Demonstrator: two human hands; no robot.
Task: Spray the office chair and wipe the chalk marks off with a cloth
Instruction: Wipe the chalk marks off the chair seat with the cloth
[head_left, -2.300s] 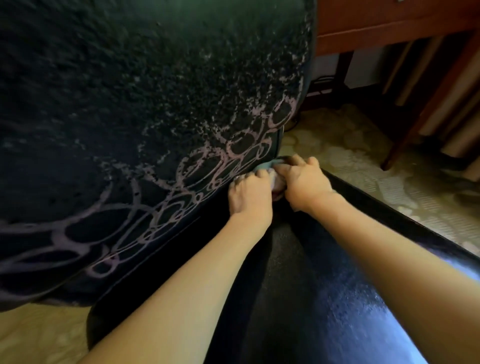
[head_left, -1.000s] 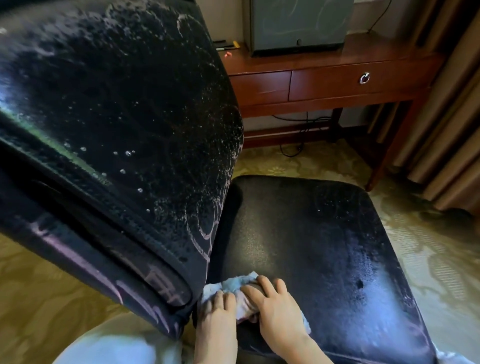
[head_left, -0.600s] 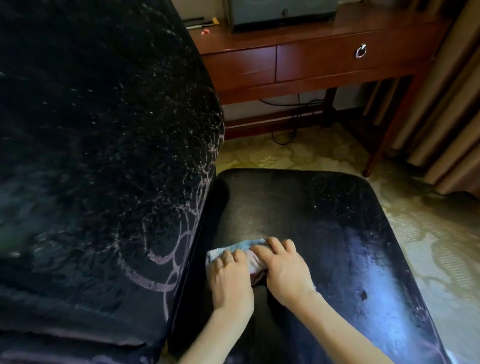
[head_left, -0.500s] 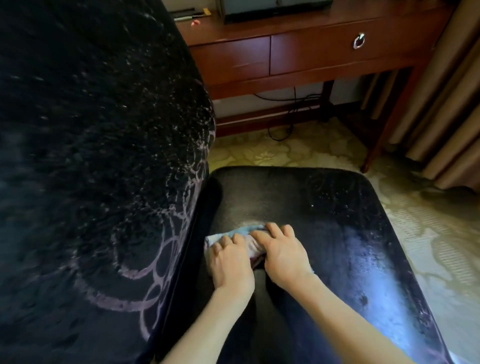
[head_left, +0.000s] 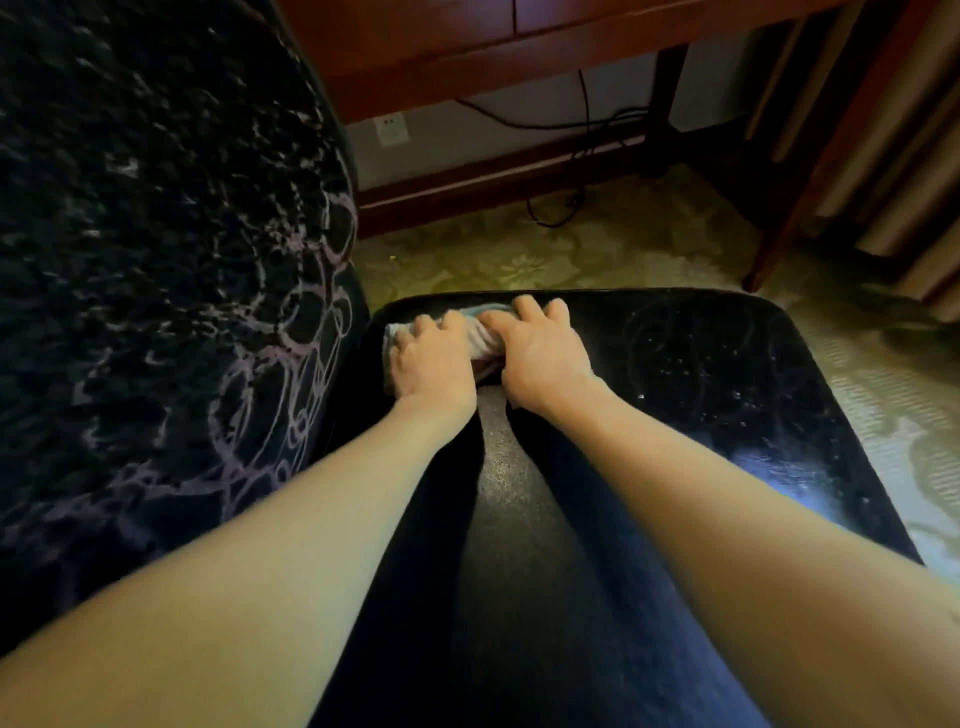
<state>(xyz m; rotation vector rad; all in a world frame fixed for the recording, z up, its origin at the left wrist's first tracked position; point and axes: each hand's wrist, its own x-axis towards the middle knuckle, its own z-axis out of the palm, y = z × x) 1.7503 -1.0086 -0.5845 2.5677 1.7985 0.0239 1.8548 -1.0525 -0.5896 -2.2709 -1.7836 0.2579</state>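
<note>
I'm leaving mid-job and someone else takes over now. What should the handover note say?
Hands: left hand and right hand both grip the bunched cloth, pressing it on the seat near its far edge.
Done: the seat's middle strip looks wiped; backrest is speckled with spray.
Left: faint chalk rings on the seat's right side, pink chalk loops on the backrest. No spray bottle in view.

Nothing here can be read.
The chalk marks (head_left: 291, 332) on the chair back (head_left: 156, 249) are only loops and rings, with no letters or numbers among them.
</note>
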